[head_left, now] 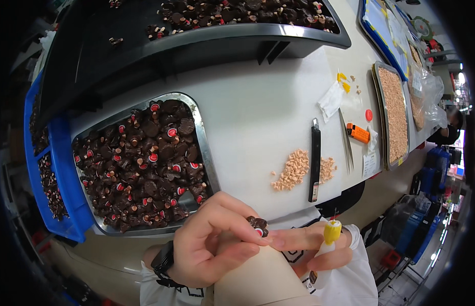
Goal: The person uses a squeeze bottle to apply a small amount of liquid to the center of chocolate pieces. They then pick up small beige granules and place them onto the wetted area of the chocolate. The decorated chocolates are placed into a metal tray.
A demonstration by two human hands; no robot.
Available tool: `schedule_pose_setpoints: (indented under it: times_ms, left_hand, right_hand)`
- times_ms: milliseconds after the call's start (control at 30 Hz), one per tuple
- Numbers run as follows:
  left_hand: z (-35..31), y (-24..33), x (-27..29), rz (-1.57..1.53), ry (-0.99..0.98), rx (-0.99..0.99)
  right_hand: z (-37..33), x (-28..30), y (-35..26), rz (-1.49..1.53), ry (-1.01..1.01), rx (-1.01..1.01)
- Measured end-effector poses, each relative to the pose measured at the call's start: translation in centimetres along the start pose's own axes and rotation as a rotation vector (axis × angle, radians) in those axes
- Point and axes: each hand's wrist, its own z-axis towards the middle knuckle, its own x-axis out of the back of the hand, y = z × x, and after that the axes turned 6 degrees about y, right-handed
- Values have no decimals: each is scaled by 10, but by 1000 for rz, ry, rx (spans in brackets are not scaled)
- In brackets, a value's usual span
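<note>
A person at a white counter (268,117) pinches a small dark brown part (258,225) with a red-and-white spot between the thumb and fingertips of the left hand (209,245), which wears a black watch (163,261) at the wrist. The right hand (311,250) is closed around a small white bottle with a yellow nozzle (331,232), its thin tip pointing up, just beside the held part; the right fingertips meet the left ones under the part. Both hands hover at the near edge of the counter, just below a metal tray (201,137) heaped with many more of the same dark pieces. To the left stands a blue crate (64,168) with further dark pieces, and a dark raised shelf (237,38) behind carries still more. On the counter to the right lie a heap of small tan pellets (293,171), a black bar-shaped tool (315,160), metal tweezers (346,143), an orange cutter (358,132) and a long tray of tan pellets (393,115).
</note>
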Motion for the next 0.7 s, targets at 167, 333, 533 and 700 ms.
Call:
schedule_pose_setpoints:
  times_ms: [167,333,533,700]
  left_hand:
    - [-2,-5,-3,-20,39,-35]
    - [5,-4,2,-14,-56,1]
    - [4,-2,3,-55,183,-105]
    - [7,-6,9,-35,140,-115]
  right_hand:
    - [2,3,-4,-206,63,-98]
    - [1,26,-19,-459,312,-27]
    - [14,23,0,-964,230,-328]
    - [35,9,13,-1194,227,-279]
